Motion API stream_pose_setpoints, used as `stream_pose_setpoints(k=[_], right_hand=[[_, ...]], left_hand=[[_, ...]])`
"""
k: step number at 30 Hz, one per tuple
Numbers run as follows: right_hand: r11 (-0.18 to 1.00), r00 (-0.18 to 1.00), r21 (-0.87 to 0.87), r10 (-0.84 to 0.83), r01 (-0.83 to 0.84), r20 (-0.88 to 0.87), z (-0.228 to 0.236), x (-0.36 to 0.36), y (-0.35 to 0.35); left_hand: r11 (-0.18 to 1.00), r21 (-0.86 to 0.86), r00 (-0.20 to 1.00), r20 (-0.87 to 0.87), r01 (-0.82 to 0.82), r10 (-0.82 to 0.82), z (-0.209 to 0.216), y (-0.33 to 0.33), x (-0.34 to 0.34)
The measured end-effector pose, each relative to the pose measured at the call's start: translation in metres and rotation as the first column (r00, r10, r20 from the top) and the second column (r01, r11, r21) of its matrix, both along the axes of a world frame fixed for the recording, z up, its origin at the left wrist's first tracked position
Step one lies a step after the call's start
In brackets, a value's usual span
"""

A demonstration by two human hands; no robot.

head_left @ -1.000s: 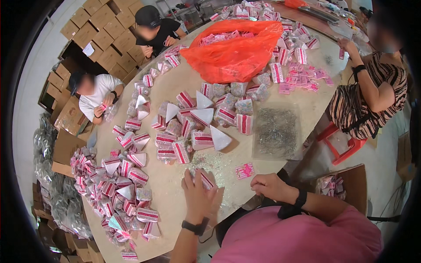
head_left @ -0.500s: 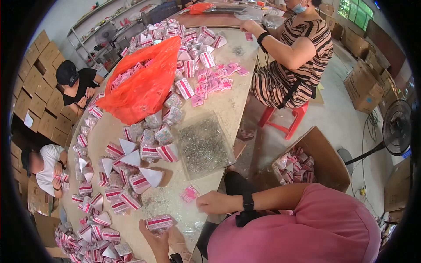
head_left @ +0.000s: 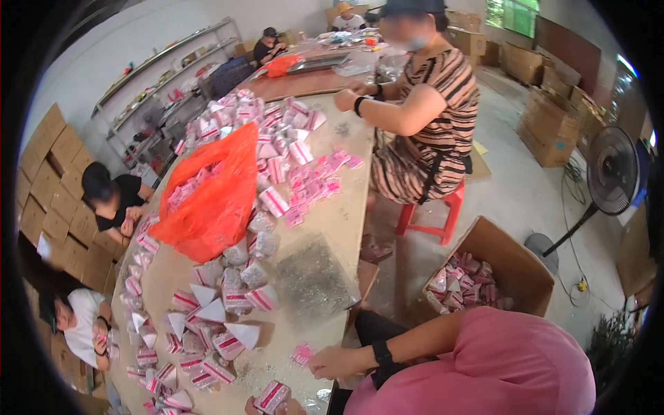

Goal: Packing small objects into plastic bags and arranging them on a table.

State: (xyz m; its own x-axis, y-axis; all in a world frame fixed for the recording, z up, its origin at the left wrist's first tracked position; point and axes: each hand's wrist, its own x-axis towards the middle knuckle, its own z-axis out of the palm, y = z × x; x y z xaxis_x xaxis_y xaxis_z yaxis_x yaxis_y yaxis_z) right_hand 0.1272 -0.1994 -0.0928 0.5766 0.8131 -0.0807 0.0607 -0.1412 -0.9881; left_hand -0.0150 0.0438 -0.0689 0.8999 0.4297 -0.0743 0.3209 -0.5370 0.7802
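Note:
A clear packet with a pink-striped label [head_left: 272,396] sits in my left hand [head_left: 293,407] at the lower edge of the head view. Fingers show on both sides of it; the rest of the hand is cut off. My right hand [head_left: 330,362] is at the near table edge, its fingers curled down and closed. Whether something small is between them is hidden. Just left of these fingers lies a pink printed card [head_left: 302,354]. A shallow tray of small metal pieces [head_left: 315,277] stands beyond. Several similar packets [head_left: 214,346] are heaped to the left, some with white triangular sides.
A red plastic bag [head_left: 207,200] holding pink cards lies farther up the table [head_left: 332,228]. At right stand a carton of packets [head_left: 512,270] and a fan [head_left: 612,173]. A co-worker in a striped dress [head_left: 432,117] sits on a red stool; others work along the left.
The view has tilted up, so the table and packets sit lower in the picture. My left hand still holds the packet, now partly out of view. My right hand stays near the pink card.

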Motion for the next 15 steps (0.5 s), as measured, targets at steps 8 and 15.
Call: stream_pose_setpoints(k=[8, 15], right_hand=[[0.975, 0.999, -0.222, -0.006, -0.003, -0.036, 0.034, -0.007, -0.003], [0.994, 0.985, -0.106, 0.015, -0.033, -0.172, 0.042, -0.011, 0.027]], left_hand=[[0.910, -0.385, 0.940, 0.229, -0.152, 0.254, 0.025, -0.023, -0.018], [0.726, -0.678, 0.808, 0.363, -0.112, 0.464, -0.005, -0.020, -0.052]])
